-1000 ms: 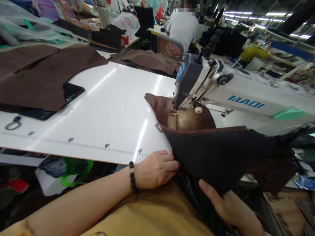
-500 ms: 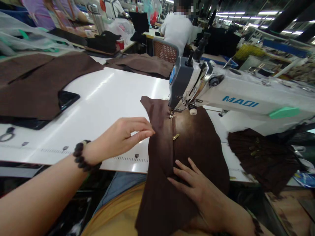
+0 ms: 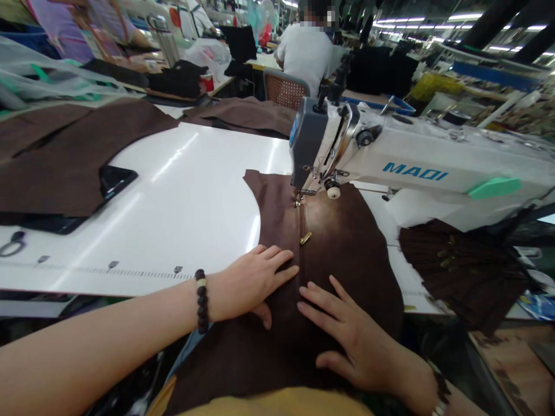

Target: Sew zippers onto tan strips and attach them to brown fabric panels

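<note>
A dark brown leather-like panel (image 3: 355,248) lies under the needle of the sewing machine (image 3: 416,162) and drapes over the table's front edge toward me. Down its middle runs a zipper (image 3: 303,260) with a brass-coloured zipper pull (image 3: 306,237). My left hand (image 3: 255,283) rests on the panel left of the zipper, fingers stretched out and thumb apart. To the right of the zipper, my right hand (image 3: 347,329) lies flat on the panel with its fingers spread. The presser foot (image 3: 298,202) sits at the zipper's upper end.
More brown pieces (image 3: 87,150) lie at the left, partly over a black object (image 3: 117,180). Scissors, partly in view, show a handle (image 3: 13,245) at the left edge. A gathered brown bundle (image 3: 455,271) sits at the right. Beyond the table, a person in white (image 3: 303,52) sits on a chair.
My left hand has come down from the panel's left edge to lie on it beside the zipper, its fingers opening from a pinch. The panel's near part has spread leftward.
</note>
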The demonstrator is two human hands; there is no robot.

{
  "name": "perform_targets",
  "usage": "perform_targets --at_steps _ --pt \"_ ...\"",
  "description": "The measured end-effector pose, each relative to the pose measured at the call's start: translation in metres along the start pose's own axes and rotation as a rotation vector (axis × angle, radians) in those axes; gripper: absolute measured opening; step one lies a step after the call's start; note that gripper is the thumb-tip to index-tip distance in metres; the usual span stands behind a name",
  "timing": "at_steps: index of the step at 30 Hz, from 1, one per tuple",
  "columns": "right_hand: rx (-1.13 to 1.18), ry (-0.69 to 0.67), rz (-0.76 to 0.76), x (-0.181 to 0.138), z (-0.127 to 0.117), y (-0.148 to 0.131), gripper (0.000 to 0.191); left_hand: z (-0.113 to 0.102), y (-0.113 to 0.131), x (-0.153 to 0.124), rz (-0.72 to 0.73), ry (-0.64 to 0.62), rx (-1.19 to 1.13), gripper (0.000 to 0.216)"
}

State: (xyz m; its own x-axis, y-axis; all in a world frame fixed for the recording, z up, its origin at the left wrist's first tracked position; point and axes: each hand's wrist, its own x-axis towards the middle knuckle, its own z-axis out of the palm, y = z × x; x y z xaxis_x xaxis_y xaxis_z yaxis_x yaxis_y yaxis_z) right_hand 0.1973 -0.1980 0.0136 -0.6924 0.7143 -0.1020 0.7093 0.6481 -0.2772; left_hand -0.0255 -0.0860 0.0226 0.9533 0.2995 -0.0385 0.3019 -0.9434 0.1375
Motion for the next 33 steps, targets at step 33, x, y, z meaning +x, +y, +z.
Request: perform_targets --at_steps 33 --pt "-0.127 0.322 0.131 0.064 -0.007 0.066 0.039 0.038 0.027 0.013 -0.104 0.254 0.032 0.053"
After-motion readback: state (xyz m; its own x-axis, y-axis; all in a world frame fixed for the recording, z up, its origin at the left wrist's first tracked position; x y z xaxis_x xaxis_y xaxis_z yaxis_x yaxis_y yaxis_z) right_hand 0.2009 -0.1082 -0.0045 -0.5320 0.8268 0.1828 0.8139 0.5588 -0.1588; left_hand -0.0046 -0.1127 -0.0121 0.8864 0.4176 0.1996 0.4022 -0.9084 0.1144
